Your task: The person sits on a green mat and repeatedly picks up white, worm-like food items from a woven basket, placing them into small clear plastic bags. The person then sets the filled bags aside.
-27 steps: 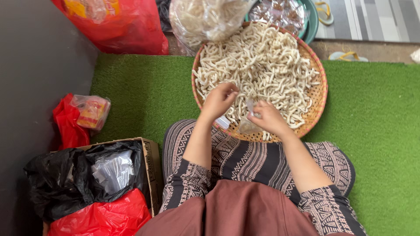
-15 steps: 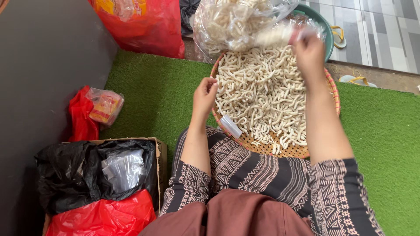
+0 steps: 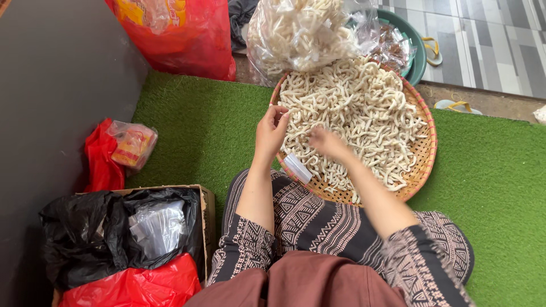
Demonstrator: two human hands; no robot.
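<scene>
Green artificial-turf mat [image 3: 489, 170]. Round woven bamboo tray [image 3: 424, 149] holds pale curled crackers [image 3: 364, 113]. Left hand [image 3: 271, 132] pinches crackers at tray's left edge; right hand [image 3: 328, 142], blurred, grip unclear, over near pile.

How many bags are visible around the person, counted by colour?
Red bags: 3, one at the top, one by the wall, one in the box
Black bags: 1
Clear bags of white crackers: 1
Total: 5
</scene>
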